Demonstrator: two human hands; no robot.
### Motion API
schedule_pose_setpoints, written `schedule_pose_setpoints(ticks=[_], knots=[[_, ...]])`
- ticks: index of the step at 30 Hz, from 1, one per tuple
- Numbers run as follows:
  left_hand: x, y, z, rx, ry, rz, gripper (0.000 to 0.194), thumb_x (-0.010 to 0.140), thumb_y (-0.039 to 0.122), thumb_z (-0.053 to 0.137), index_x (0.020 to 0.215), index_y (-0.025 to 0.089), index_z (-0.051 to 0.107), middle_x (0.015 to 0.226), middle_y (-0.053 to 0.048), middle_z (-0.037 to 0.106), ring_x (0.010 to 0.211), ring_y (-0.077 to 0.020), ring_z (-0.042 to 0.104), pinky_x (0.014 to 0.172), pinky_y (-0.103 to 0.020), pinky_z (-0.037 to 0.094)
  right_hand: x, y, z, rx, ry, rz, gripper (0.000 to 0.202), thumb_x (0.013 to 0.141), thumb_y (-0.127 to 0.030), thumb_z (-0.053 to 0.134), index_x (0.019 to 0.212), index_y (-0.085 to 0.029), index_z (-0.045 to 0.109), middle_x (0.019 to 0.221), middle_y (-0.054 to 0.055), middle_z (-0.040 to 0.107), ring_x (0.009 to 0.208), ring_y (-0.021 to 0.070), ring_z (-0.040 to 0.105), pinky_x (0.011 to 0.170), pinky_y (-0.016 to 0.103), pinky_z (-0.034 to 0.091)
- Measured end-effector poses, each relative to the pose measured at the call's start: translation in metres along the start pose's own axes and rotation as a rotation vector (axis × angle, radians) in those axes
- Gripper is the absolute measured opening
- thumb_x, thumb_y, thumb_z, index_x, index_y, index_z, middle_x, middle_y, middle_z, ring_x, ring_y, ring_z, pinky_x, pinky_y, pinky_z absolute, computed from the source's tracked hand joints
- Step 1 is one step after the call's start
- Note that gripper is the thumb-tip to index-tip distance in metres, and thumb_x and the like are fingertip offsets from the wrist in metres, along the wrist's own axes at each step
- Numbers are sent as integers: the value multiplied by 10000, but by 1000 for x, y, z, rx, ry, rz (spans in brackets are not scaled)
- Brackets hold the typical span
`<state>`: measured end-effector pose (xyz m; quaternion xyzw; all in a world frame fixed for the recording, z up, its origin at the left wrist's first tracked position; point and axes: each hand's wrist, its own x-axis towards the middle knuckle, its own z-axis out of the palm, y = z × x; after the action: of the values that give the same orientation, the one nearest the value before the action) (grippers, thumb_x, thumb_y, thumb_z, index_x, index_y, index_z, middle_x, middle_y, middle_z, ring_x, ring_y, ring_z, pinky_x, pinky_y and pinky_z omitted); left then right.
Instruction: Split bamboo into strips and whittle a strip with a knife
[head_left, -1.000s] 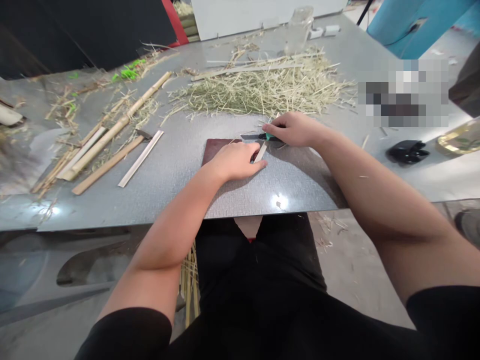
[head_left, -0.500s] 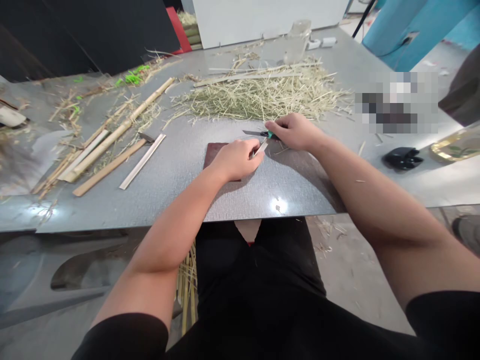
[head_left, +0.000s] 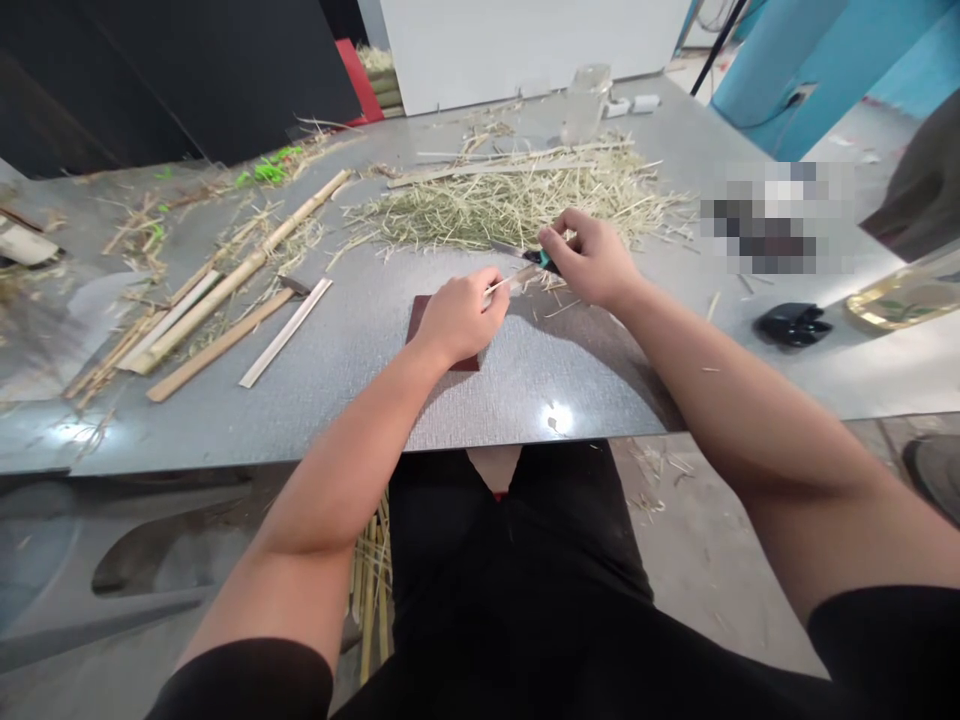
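My left hand (head_left: 466, 312) is closed on a thin pale bamboo strip (head_left: 519, 279), whose free end points up and right. Beneath that hand lies a dark red block (head_left: 463, 362), partly hidden by it. My right hand (head_left: 589, 262) is closed round the green and black handle of a knife (head_left: 545, 260). Its blade reaches left, just above the strip; whether the two touch I cannot tell. Behind both hands spreads a heap of pale bamboo shavings (head_left: 480, 205).
Left on the grey table (head_left: 360, 400) lie a hammer (head_left: 225, 345), a split bamboo strip (head_left: 285, 335) and a long bamboo pole (head_left: 247, 270). A clear plastic cup (head_left: 585, 105) stands at the back. To the right are a black object (head_left: 793, 325) and a gold-rimmed container (head_left: 900, 300).
My right hand with the knife has moved slightly right, away from my left hand. My left hand has shifted a little left, and more of the strip shows between them.
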<state>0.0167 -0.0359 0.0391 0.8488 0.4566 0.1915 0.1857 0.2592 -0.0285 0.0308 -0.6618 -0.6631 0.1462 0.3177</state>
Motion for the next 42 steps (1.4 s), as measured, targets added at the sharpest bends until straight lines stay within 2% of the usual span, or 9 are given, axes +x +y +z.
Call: schedule_pose_setpoints(ticks=[3,9,14,21,24,27,32,38,42], knots=[[-1,2,-1,-7,-23,33,396,1112,490,382,1007,236,667,804,-47,691,672,-141,529,713,-331,350,-1,-1,0,-4,-25,0,618,1104,-779,402,1113,-184,573,770,64,533,774,142,419,771,309,306],[-1,1,-2,-19,13,30,410,1106,502,404,1034,236,707,882,-65,746,752,-155,585,734,-325,372,2,4,0,-21,-78,-91,653,1118,-753,390,872,-154,472,775,67,515,761,118,385,752,311,294],[-1,0,-2,7,15,20,416,1107,511,408,1067,236,717,912,-75,764,782,-164,614,739,-328,382,2,5,0,-32,-105,-89,667,1112,-763,397,851,-153,460,762,62,507,757,114,382,752,313,297],[-1,0,-2,14,13,-1,401,1096,511,427,1042,245,724,868,-64,742,728,-160,571,713,-334,352,3,6,0,-31,-123,-95,627,1117,-701,430,820,-150,462,750,54,497,734,107,370,741,324,286],[-1,1,-3,36,-52,-2,414,1096,522,421,999,242,708,845,-68,728,719,-165,566,716,-339,367,3,6,0,-50,-169,-77,638,1112,-716,434,823,-150,490,743,55,505,726,108,378,738,323,286],[-2,2,-2,90,-173,9,468,1094,560,414,932,225,698,837,-84,725,735,-177,581,737,-347,402,2,4,1,-90,-254,-49,647,1094,-745,470,847,-153,556,741,61,531,734,115,410,746,318,288],[-4,3,0,149,-322,63,408,1067,553,473,1076,250,747,930,-83,773,859,-219,663,819,-354,462,2,3,4,-127,-313,-37,649,1054,-794,551,949,-170,695,742,65,579,738,123,445,752,316,299],[-5,2,0,163,-339,67,415,1060,578,486,1156,258,734,971,-93,787,943,-245,698,873,-355,480,2,5,5,-138,-308,-37,614,1070,-755,541,943,-177,704,753,61,594,726,117,439,747,324,307],[-5,2,0,156,-337,73,413,1055,582,491,1170,256,718,1016,-92,795,926,-233,687,869,-352,479,3,6,6,-139,-306,-41,670,1061,-798,520,870,-167,638,733,55,564,724,112,411,739,324,295]])
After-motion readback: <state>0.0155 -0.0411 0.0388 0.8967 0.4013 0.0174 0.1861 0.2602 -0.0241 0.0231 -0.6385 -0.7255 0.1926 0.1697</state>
